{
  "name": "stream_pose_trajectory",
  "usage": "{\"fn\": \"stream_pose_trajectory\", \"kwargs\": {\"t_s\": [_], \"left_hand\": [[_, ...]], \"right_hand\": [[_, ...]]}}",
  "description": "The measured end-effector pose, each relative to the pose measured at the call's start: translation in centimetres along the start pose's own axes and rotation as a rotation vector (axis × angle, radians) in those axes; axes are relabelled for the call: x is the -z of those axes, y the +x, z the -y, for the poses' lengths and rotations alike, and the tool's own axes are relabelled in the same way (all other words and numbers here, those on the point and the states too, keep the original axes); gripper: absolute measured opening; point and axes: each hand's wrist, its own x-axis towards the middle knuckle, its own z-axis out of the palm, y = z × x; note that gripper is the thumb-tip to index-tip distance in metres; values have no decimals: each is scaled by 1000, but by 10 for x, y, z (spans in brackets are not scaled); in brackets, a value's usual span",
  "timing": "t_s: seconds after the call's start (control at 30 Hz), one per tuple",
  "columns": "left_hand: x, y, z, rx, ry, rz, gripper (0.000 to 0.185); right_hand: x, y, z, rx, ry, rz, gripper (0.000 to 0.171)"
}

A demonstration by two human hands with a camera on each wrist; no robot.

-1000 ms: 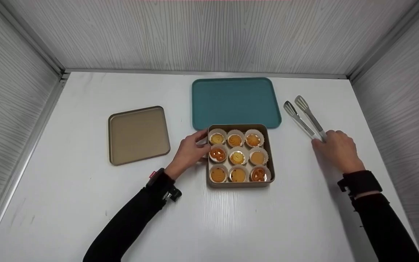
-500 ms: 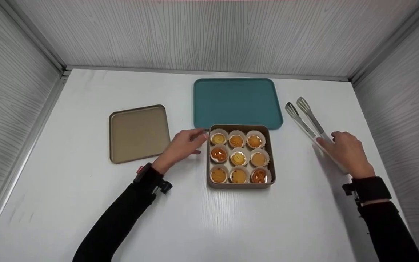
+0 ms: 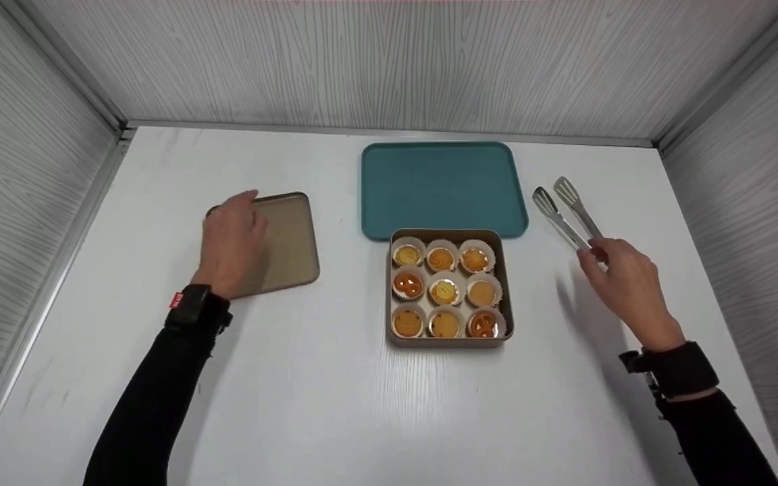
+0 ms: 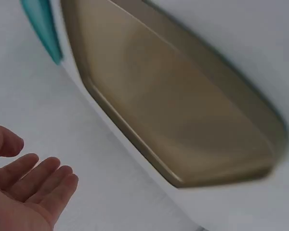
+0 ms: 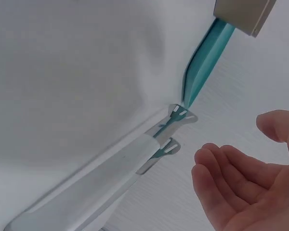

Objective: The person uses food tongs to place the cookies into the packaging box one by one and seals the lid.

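While the white table [image 3: 335, 405] lay spread under the head camera, the largest thing on it, a teal tray [image 3: 439, 185], was seen bare at the far middle, with a square gold tin [image 3: 450, 289] touching or just overlapping its near edge. Nine small cakes in paper cups [image 3: 444, 291] were counted in the tin, three rows of three, none lifted out. Well apart to the left lay a flat gold lid [image 3: 288, 243], and over its left part the left hand [image 3: 230, 241] was held, fingers straight and relaxed, nothing grasped; in the left wrist view those fingers [image 4: 36, 185] were shown loose beside the lid [image 4: 183, 120], and whether they touched it could not be told. To the right of the tin a pair of metal tongs [image 3: 564, 212] lay on the table, tips pointed away. The right hand [image 3: 622, 283] was placed at the tongs' near end, its fingers [image 5: 231, 183] gently bent and open in the right wrist view, closed on nothing, the tongs [image 5: 111, 183] just beside them. Judged from this, the tin had been uncovered, the tongs were not yet gripped, and every cake remained to be moved.
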Motion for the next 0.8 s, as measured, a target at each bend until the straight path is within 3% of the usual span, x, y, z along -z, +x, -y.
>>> {"fn": "stream_pose_trajectory", "kwargs": {"t_s": [0.1, 0.37, 0.57, 0.8], "left_hand": [[9, 2, 22, 13, 148, -7, 46], [18, 6, 49, 172, 412, 130, 55], [14, 6, 56, 203, 436, 193, 46], [15, 8, 61, 197, 389, 189, 41]], "right_hand": [[-2, -2, 7, 37, 10, -14, 25], [-3, -2, 17, 39, 23, 15, 26], [-6, -4, 17, 32, 26, 54, 26], [-11, -7, 15, 10, 33, 85, 27]]}}
